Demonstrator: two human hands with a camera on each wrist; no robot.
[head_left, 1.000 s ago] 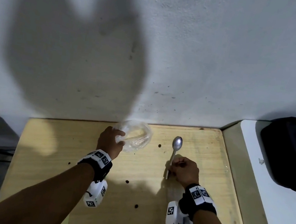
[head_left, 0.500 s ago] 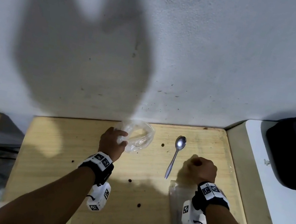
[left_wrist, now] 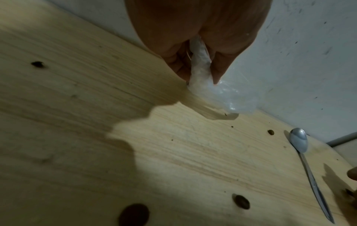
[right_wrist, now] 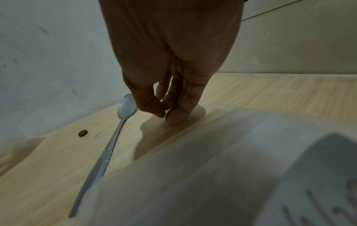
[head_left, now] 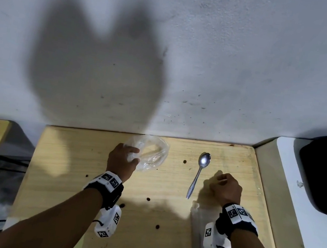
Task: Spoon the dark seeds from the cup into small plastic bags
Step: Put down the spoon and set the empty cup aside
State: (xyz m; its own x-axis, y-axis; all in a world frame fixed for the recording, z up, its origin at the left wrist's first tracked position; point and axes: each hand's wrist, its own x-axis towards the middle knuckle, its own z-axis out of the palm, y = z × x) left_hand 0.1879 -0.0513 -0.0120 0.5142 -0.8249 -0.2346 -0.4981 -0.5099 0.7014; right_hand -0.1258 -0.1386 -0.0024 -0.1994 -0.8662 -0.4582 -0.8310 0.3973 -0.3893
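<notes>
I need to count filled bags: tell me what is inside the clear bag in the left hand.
The clear bag pinched by the left hand looks empty; wood shows through. The bunched part inside the fingers is hidden.

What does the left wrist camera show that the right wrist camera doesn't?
Only the left wrist view shows the left hand pinching the gathered neck of the clear plastic bag, plus several dark seeds scattered near the camera. Only the right wrist view shows the right hand, fingers loosely curled and holding nothing, and a blurred plastic sheet up close. Both show the spoon lying free on the wooden table by the wall.
</notes>
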